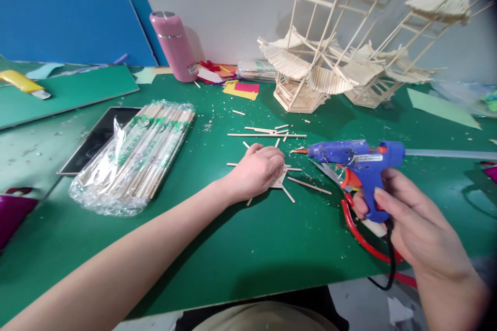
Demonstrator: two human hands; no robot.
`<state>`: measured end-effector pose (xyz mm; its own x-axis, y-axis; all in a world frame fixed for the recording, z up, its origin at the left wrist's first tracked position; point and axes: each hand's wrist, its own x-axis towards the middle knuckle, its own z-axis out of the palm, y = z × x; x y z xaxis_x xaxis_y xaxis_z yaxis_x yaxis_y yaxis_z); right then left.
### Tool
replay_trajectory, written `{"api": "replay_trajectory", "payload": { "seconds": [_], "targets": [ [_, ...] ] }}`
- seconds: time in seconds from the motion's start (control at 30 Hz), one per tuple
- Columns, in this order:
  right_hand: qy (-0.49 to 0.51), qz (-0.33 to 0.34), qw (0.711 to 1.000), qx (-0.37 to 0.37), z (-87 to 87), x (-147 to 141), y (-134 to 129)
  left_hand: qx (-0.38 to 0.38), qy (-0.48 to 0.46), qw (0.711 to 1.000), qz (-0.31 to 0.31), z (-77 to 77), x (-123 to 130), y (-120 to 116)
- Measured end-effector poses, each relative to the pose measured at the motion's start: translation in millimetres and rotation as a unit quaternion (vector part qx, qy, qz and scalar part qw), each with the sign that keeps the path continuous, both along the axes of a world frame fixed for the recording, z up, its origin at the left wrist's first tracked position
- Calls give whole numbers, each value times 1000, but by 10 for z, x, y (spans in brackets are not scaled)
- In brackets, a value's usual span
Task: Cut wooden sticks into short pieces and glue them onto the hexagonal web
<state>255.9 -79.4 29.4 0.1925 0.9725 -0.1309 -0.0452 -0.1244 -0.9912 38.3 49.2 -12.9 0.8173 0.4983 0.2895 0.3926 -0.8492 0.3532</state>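
My right hand (419,217) is wrapped round the grip of a blue hot glue gun (341,151), its nozzle pointing left. A clear glue stick (446,153) sticks out of the gun's back end. My left hand (258,170) lies over a small frame of thin wooden sticks (278,182), fingers curled down onto it. The fingertips are partly hidden, and so is the middle of the frame; stick ends spread out around the hand. Beneath the glue gun lie red-handled scissors (351,227), partly covered by it and my right hand. One loose stick (309,185) is between frame and scissors.
Two stick pavilion models (303,98) stand at the back right. A pink flask (173,46) is at the back. Wrapped wooden sticks (155,139) lie on a dark tablet-like slab (89,137) at left. A yellow cutter (23,83) rests on a green board (77,90).
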Motion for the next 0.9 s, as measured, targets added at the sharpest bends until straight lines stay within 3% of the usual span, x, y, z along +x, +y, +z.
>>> {"api": "replay_trajectory", "payload": {
  "seconds": [0.13,0.37,0.5,0.67,0.8,0.9],
  "targets": [
    [21,-24,999,1,-9,-31,-14,16,44,999,12,47,18,-65],
    [-27,9,1000,12,-86,12,-73,29,58,996,59,39,-159,-203],
    [-118,26,992,26,-113,72,-123,25,32,997,69,10,-129,-135],
    [-270,95,958,1,-118,118,-217,12,-36,996,86,36,-166,-43],
    [-320,65,945,-15,-175,61,-303,-41,-85,988,120,97,-364,-70],
    [-309,47,950,-23,-252,-51,-378,-66,-106,988,88,105,-502,-125]
  ]
}}
